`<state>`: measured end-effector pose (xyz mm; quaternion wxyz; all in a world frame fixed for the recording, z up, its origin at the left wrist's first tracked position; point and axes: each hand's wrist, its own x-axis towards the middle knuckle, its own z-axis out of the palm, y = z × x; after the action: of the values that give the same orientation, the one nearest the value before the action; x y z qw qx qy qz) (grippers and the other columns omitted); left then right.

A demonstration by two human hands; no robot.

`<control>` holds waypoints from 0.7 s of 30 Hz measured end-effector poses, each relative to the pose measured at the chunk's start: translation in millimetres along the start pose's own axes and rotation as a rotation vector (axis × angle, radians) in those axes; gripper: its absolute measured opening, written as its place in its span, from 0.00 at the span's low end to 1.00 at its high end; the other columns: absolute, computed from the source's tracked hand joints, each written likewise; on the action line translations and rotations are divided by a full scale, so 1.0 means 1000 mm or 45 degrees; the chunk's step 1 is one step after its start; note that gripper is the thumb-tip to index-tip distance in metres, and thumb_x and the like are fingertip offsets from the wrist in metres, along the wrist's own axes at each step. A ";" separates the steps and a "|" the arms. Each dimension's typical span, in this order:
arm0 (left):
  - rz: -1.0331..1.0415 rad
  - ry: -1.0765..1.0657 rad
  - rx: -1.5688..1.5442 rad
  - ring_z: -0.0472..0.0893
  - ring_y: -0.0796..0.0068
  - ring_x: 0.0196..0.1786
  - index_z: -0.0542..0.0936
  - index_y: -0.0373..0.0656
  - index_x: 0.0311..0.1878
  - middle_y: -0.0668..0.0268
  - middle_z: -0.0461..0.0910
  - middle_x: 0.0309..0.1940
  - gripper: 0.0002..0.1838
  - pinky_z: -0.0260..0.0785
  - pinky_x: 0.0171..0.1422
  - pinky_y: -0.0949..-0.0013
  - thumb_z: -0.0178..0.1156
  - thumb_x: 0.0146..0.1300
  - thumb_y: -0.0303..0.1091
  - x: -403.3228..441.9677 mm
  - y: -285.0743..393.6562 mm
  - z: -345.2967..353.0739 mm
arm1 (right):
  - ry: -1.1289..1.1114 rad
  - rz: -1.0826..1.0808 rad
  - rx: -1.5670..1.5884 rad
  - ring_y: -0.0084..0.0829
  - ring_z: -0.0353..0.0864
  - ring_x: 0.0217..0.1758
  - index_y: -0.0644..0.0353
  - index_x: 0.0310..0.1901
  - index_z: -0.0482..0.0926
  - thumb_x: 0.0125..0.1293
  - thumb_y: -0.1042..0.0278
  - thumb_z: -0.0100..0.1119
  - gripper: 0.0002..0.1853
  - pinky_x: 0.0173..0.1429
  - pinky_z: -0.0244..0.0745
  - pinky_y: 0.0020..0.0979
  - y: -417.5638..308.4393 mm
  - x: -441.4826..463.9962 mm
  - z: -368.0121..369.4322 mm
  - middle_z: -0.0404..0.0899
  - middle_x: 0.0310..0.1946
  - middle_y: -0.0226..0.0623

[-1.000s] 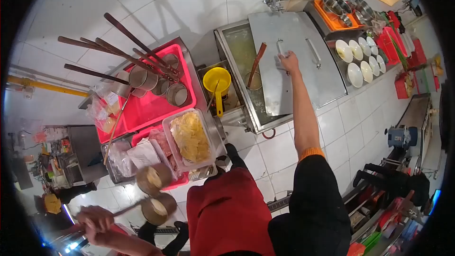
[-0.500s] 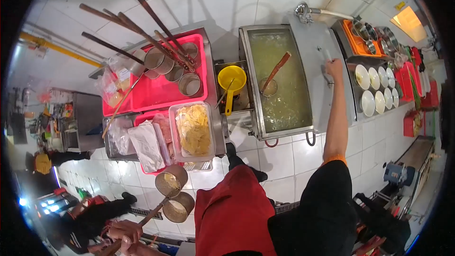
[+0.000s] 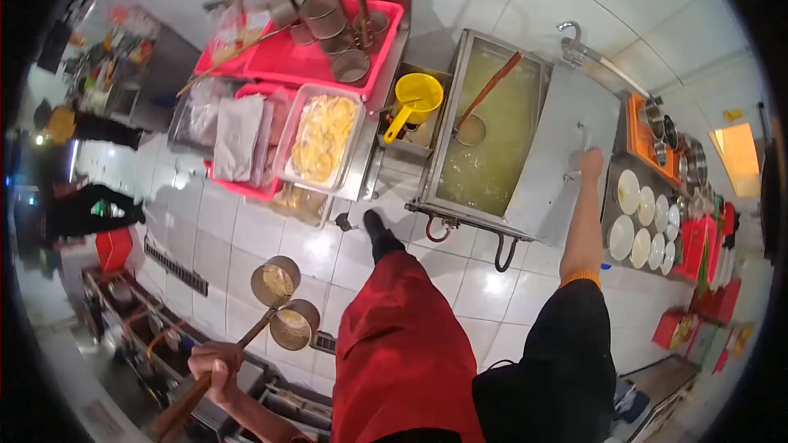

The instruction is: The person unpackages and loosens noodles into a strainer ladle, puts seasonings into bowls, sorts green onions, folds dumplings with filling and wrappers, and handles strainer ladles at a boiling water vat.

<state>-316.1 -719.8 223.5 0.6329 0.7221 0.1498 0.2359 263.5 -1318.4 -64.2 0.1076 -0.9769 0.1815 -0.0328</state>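
Observation:
My left hand (image 3: 217, 371) is wrapped round the wooden handles of two metal strainer baskets, held over the floor at the lower left. Pale yellow food lies in the upper basket (image 3: 275, 280) and in the lower basket (image 3: 294, 325). My right hand (image 3: 589, 162) is closed at a handle on the metal lid (image 3: 566, 127), which lies over the right part of the vat. Greenish, bubbling liquid (image 3: 492, 160) shows to the left of the lid. One strainer (image 3: 470, 130) with a reddish-brown wooden handle stands in the liquid.
A yellow ladle (image 3: 419, 94) sits left of the vat. Further left are a pink tray (image 3: 283, 57) with strainers and a tub of yellow food (image 3: 320, 135). White bowls (image 3: 621, 236) and an orange tray (image 3: 640, 135) stand at right. A person in dark clothes (image 3: 90, 209) is far left.
The lid has slid right, uncovering much of the liquid, with my right hand at its handle. The view has turned, and the baskets in my left hand now hang over the floor tiles.

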 end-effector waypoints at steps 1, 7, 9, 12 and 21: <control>0.064 0.158 0.049 0.62 0.75 0.09 0.65 0.38 0.12 0.68 0.62 0.07 0.29 0.55 0.15 0.70 0.61 0.63 0.44 -0.016 -0.002 0.009 | 0.005 -0.031 0.007 0.55 0.83 0.51 0.65 0.45 0.80 0.54 0.63 0.64 0.19 0.54 0.77 0.46 0.002 -0.004 0.002 0.84 0.43 0.54; -0.014 0.347 -0.211 0.63 0.76 0.10 0.67 0.41 0.16 0.69 0.62 0.07 0.21 0.59 0.15 0.69 0.60 0.65 0.31 -0.069 0.004 0.055 | -0.022 -0.157 0.176 0.54 0.83 0.50 0.65 0.46 0.80 0.54 0.54 0.71 0.25 0.53 0.77 0.48 -0.009 -0.019 -0.002 0.83 0.43 0.54; 0.009 0.258 -0.241 0.61 0.77 0.10 0.74 0.41 0.26 0.68 0.63 0.09 0.12 0.60 0.15 0.67 0.61 0.65 0.31 -0.067 0.005 0.083 | -0.068 -0.163 0.164 0.55 0.82 0.50 0.66 0.48 0.79 0.53 0.52 0.73 0.27 0.53 0.76 0.49 -0.009 -0.022 -0.005 0.83 0.43 0.54; -0.083 0.112 -0.157 0.67 0.73 0.12 0.73 0.38 0.17 0.65 0.68 0.09 0.18 0.63 0.19 0.67 0.64 0.60 0.35 -0.047 0.006 0.134 | 0.200 -0.360 0.269 0.50 0.81 0.48 0.66 0.54 0.76 0.51 0.53 0.75 0.33 0.54 0.75 0.45 0.008 -0.020 0.010 0.82 0.40 0.49; -0.103 -0.791 -0.118 0.58 0.79 0.13 0.63 0.43 0.10 0.70 0.57 0.08 0.33 0.48 0.20 0.66 0.63 0.65 0.50 0.109 -0.010 0.311 | 0.221 -0.589 0.688 0.41 0.75 0.51 0.65 0.56 0.74 0.54 0.65 0.74 0.30 0.55 0.72 0.41 0.006 -0.066 -0.027 0.77 0.46 0.45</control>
<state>-58.6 -924.5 202.9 0.6894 0.7235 -0.0330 -0.0150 197.5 -1305.1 -40.8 0.3359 -0.9220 -0.0508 -0.1857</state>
